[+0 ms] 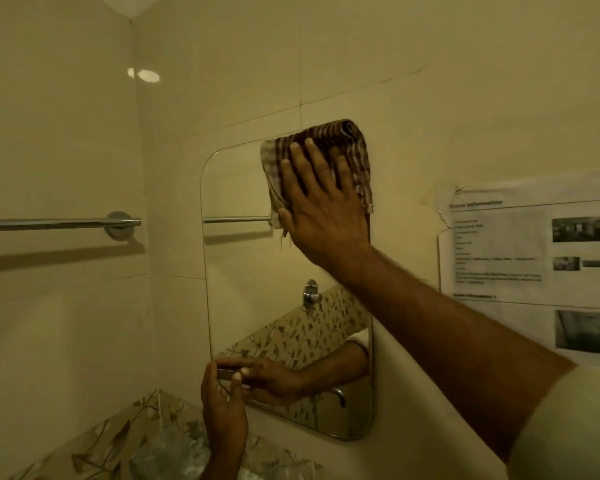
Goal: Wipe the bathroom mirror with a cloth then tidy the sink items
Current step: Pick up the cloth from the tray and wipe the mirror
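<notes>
A frameless mirror (257, 306) with rounded corners hangs on the cream tiled wall. My right hand (321, 206) lies flat, fingers spread, pressing a brown-and-cream striped cloth (350, 147) against the mirror's top right corner. My left hand (224, 407) is low at the mirror's bottom left edge, thumb and fingers pinched on the glass edge. The mirror reflects that hand, a forearm, a wall tap and leaf-patterned tiles. The sink and its items are out of view.
A chrome towel bar (59, 223) crosses the left wall at cloth height. A printed paper sheet (534, 258) is taped to the wall right of the mirror. Leaf-patterned tiles (118, 441) run along the bottom left.
</notes>
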